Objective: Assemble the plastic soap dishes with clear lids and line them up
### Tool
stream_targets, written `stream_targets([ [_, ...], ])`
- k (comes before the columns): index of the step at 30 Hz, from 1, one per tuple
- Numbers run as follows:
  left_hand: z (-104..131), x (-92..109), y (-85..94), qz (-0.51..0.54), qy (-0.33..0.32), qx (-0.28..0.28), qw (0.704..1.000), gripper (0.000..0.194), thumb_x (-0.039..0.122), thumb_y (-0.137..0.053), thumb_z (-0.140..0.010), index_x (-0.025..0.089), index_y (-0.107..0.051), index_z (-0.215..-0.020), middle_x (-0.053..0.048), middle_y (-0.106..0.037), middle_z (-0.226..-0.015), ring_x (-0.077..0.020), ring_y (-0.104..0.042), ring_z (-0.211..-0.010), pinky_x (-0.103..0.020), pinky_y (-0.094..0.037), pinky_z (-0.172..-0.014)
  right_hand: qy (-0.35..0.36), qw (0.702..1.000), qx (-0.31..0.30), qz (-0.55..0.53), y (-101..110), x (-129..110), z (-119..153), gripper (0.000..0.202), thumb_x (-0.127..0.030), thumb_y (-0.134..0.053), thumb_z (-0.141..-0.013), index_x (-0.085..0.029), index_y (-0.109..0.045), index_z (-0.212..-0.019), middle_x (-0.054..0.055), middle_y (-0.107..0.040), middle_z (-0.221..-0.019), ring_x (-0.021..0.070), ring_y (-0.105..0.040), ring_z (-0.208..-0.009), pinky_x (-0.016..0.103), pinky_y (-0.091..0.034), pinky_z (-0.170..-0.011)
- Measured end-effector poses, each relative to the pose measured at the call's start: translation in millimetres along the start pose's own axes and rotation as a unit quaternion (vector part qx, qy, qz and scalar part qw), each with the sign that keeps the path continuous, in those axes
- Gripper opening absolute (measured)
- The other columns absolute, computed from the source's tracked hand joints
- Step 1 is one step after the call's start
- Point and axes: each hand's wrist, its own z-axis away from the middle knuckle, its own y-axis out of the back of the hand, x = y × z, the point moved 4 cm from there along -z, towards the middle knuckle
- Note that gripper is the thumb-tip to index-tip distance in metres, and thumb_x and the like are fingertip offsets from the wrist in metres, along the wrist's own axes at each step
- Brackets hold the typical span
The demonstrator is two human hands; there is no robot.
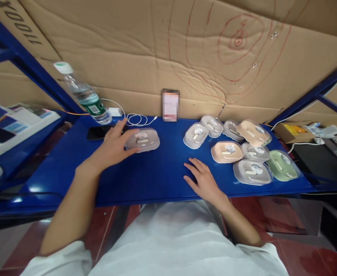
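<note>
A grey soap box with a clear lid point(148, 140) lies at the middle left of the blue table. My left hand point(112, 145) is on its left end, the thumb along the near edge and the index finger over the far side. The other fingers point away, towards the back. My right hand point(203, 181) hovers at or rests on the table's front part, palm down, fingers apart and with nothing in it. To its right sit a peach soap box point(227, 152) and a grey soap box point(252, 172).
More lidded boxes crowd the right side, among them a green box point(282, 165) and a stacked peach box point(253, 132). A water bottle point(89, 100), dark phone point(98, 133) and white cable point(138, 120) are at the back left. A cardboard wall point(122, 57) stands behind.
</note>
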Motion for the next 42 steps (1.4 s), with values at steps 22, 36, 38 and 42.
stream_targets([
  [22, -97, 198, -106.6, 0.010, -0.177, -0.004, 0.984, 0.052, 0.041, -0.044, -0.112, 0.016, -0.054, -0.155, -0.021, -0.044, -0.168, -0.0453, -0.038, -0.160, -0.062, -0.039, -0.125, 0.017, 0.999, 0.026, 0.010, -3, 2, 0, 0.044, -0.039, -0.064, -0.108, -0.023, -0.067, -0.149, 0.016, -0.061, -0.158, 0.0337, -0.056, -0.150, 0.058, -0.051, -0.122],
  [36, -22, 97, -72.3, 0.264, -0.187, -0.096, 0.941, 0.044, 0.048, -0.079, -0.096, 0.025, -0.066, -0.132, -0.016, -0.057, -0.153, -0.0317, -0.057, -0.146, -0.051, -0.046, -0.124, -0.024, 0.987, 0.159, 0.015, 15, -3, 9, 0.049, -0.032, -0.058, -0.108, -0.028, -0.053, -0.157, 0.017, -0.041, -0.171, 0.0373, -0.041, -0.160, 0.062, -0.047, -0.123],
  [38, -28, 94, -71.4, 0.315, -0.166, -0.076, 0.931, 0.046, 0.051, -0.078, -0.096, 0.025, -0.067, -0.132, -0.016, -0.062, -0.147, -0.0317, -0.060, -0.143, -0.052, -0.047, -0.123, -0.004, 0.990, 0.140, 0.020, 14, -5, 8, 0.053, -0.031, -0.058, -0.109, -0.029, -0.049, -0.161, 0.017, -0.037, -0.173, 0.0375, -0.039, -0.162, 0.062, -0.046, -0.124],
  [42, -36, 87, -72.7, 0.382, -0.119, -0.063, 0.914, 0.048, 0.056, -0.078, -0.094, 0.024, -0.068, -0.128, -0.015, -0.067, -0.140, -0.0327, -0.063, -0.138, -0.053, -0.047, -0.121, 0.060, 0.995, 0.061, 0.042, 10, -11, 4, 0.049, -0.030, -0.057, -0.110, -0.029, -0.052, -0.159, 0.018, -0.042, -0.171, 0.0367, -0.045, -0.157, 0.062, -0.047, -0.122],
])
